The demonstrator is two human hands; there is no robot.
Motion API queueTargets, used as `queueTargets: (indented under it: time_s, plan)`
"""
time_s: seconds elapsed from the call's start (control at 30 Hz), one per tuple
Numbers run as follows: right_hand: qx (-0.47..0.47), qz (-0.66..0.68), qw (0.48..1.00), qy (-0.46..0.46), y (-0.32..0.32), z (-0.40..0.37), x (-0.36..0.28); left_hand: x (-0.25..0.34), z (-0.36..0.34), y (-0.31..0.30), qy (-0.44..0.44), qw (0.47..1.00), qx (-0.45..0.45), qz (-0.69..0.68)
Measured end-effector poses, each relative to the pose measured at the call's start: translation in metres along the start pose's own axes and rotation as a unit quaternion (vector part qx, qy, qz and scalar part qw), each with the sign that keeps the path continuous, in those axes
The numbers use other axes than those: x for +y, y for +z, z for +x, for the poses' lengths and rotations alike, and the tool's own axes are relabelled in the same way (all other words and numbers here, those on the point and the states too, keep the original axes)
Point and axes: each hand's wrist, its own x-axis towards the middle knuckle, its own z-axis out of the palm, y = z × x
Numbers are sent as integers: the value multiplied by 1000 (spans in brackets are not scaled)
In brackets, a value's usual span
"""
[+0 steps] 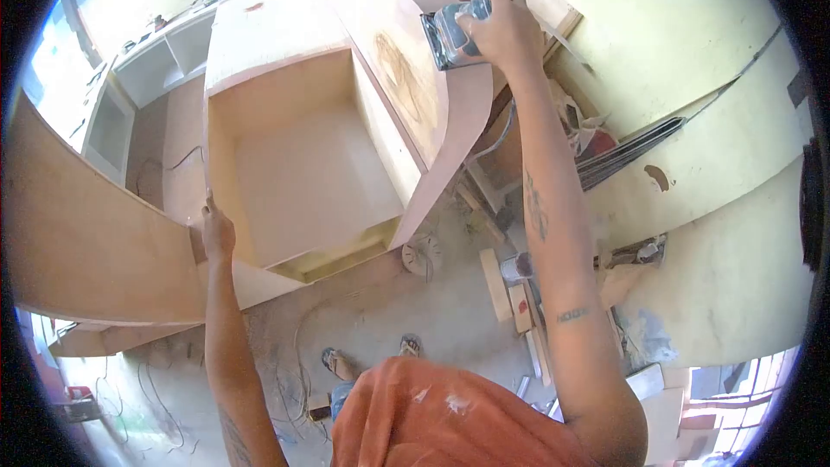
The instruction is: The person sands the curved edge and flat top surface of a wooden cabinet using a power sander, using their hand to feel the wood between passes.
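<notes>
In my right hand [506, 26] is a blue-grey palm sander [456, 32], its flat pad turned toward the curved wooden panel [402, 60]. I cannot make out whether the pad touches the panel's surface. My left hand [218, 229] is closed on the left side edge of the open wooden cabinet [311, 169]; part of its fingers is hidden. The panel runs along the cabinet's right side and shows a rough brown patch beside the sander.
Around my feet, the dusty floor [363, 311] carries loose cables and a round pale disc [421, 255]. Wood offcuts [495, 285] and a can [517, 268] lie to the right. Large curved sheets [692, 52] lean there too. White shelving [181, 56] stands at the back left.
</notes>
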Motion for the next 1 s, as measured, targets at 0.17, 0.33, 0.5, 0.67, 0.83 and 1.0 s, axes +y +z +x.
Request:
queueTargets:
  time_s: [0.17,0.33,0.5,0.67,0.83,1.0]
  plan:
    - [74,49,996,14,8,-87,1,40,-3,-60,-112,989,-42,-89]
    - [211,74,973,-62,41,-164,22,40,-1,-63,-118,988,-53,-86]
    - [267,137,952,-66,92,-232,49,24,-4,-45,-75,994,-10,-74]
    - [245,129,960,-42,138,-284,75,-52,-1,47,-3,999,10,36]
    - [271,167,947,-31,155,-293,81,40,0,-70,-116,990,-80,0]
    - [297,147,942,-46,116,-255,72,-35,-5,16,7,999,6,53]
